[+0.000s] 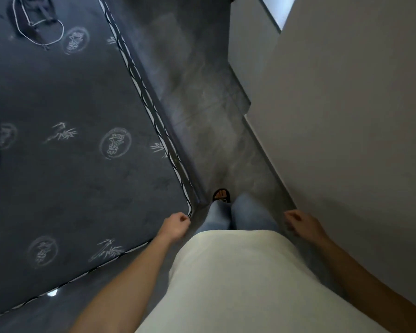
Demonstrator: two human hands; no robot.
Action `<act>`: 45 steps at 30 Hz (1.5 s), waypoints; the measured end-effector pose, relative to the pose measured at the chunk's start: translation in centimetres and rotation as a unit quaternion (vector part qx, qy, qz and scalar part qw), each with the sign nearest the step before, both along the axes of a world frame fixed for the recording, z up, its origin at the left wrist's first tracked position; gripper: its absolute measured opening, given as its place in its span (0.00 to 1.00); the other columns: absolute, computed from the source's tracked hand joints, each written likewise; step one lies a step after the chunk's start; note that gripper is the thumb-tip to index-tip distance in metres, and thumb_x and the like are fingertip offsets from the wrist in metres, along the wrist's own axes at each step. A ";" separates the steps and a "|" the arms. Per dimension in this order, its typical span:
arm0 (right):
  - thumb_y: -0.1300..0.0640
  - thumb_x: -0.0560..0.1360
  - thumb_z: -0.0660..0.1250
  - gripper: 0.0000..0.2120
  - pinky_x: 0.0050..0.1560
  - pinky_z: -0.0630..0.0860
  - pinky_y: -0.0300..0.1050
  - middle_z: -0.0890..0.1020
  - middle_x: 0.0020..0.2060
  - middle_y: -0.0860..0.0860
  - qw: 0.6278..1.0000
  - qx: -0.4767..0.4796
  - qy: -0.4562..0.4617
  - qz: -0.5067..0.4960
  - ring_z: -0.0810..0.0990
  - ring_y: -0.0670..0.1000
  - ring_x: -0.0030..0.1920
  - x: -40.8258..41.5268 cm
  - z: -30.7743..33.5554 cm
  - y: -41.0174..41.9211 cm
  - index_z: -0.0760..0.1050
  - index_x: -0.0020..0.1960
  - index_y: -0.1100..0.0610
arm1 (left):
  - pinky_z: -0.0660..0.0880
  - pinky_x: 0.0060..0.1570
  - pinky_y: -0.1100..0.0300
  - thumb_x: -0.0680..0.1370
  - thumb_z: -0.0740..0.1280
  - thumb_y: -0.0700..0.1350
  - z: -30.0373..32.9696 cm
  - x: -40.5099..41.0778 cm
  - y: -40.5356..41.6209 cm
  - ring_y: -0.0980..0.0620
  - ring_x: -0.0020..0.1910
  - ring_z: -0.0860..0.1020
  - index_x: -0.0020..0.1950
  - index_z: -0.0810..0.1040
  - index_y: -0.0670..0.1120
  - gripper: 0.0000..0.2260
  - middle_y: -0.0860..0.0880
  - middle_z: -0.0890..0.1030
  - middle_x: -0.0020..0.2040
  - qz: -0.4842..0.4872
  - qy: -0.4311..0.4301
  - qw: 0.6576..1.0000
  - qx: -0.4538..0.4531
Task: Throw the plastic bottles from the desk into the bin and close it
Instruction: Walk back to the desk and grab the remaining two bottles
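No plastic bottle, desk or bin appears in the head view. My left hand (176, 224) hangs by my side, fingers curled loosely into a fist with nothing in it, just off the corner of the mattress. My right hand (300, 223) hangs on the other side, fingers curled too and holding nothing, close to the grey wall. Between them I see my pale shirt, blue jeans and one foot in a black sandal (221, 195).
A dark grey mattress (65, 131) with printed emblems fills the left. A dark bag with a white cord (35, 22) lies at its far end. A narrow strip of grey marbled floor (197, 92) runs ahead between the mattress and a light grey wall (346, 116).
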State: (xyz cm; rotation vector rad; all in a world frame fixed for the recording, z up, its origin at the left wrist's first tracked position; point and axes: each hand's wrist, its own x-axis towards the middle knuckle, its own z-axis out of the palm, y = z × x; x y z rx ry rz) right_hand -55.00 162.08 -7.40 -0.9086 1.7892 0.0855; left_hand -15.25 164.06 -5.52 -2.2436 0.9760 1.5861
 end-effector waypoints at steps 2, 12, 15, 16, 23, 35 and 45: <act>0.58 0.81 0.63 0.10 0.46 0.78 0.49 0.85 0.45 0.56 0.999 0.039 0.013 0.000 0.82 0.54 0.40 -1.0 0.0 -0.7 0.80 0.59 0.59 | 0.79 0.58 0.50 0.80 0.65 0.47 0.2 -1.0 -5.0 0.44 0.54 0.83 0.57 0.84 0.48 0.10 0.46 0.86 0.54 -0.008 0.009 1.000 -0.027; 0.57 0.80 0.65 0.11 0.54 0.73 0.46 0.84 0.56 0.56 0.991 0.083 0.064 0.081 0.81 0.57 0.56 -3.9 0.5 -15.1 0.83 0.58 0.58 | 0.78 0.63 0.46 0.80 0.64 0.48 0.2 -3.5 -24.4 0.43 0.56 0.84 0.61 0.82 0.48 0.13 0.45 0.86 0.57 0.023 0.034 0.995 -0.090; 0.59 0.80 0.63 0.10 0.48 0.78 0.49 0.85 0.44 0.55 0.994 0.079 0.035 0.062 0.83 0.54 0.42 -2.2 0.6 -22.1 0.82 0.55 0.57 | 0.78 0.62 0.48 0.80 0.64 0.47 0.1 -2.4 -26.1 0.43 0.55 0.84 0.59 0.83 0.48 0.12 0.46 0.86 0.55 0.049 0.012 0.995 -0.081; 0.60 0.80 0.63 0.10 0.45 0.78 0.47 0.84 0.41 0.53 0.995 0.073 0.023 0.065 0.82 0.52 0.38 -1.4 0.5 -24.7 0.82 0.56 0.58 | 0.79 0.61 0.48 0.80 0.65 0.47 0.1 -2.0 -26.2 0.44 0.55 0.83 0.59 0.83 0.49 0.11 0.46 0.86 0.54 0.062 0.004 0.995 -0.076; 0.62 0.81 0.62 0.11 0.53 0.78 0.53 0.84 0.46 0.58 0.990 -0.019 -0.026 0.137 0.82 0.56 0.45 8.4 1.2 -41.7 0.80 0.58 0.63 | 0.77 0.60 0.54 0.81 0.66 0.46 -0.3 2.5 -24.6 0.44 0.59 0.82 0.60 0.84 0.48 0.11 0.46 0.86 0.59 0.117 -0.033 0.993 0.002; 0.56 0.80 0.65 0.10 0.55 0.81 0.56 0.86 0.44 0.53 0.991 -0.013 -0.017 0.134 0.86 0.55 0.46 20.9 1.3 -59.5 0.82 0.56 0.56 | 0.76 0.58 0.51 0.83 0.64 0.44 -1.9 13.6 -36.3 0.42 0.62 0.81 0.60 0.83 0.42 0.12 0.41 0.84 0.60 0.172 -0.002 0.983 0.059; 0.55 0.81 0.64 0.12 0.54 0.77 0.49 0.84 0.54 0.54 0.989 0.084 0.051 0.111 0.81 0.52 0.50 21.6 1.8 -63.7 0.80 0.61 0.57 | 0.80 0.58 0.47 0.80 0.65 0.46 -1.3 20.2 -63.6 0.40 0.52 0.85 0.51 0.83 0.47 0.08 0.44 0.87 0.51 0.143 0.022 0.987 -0.068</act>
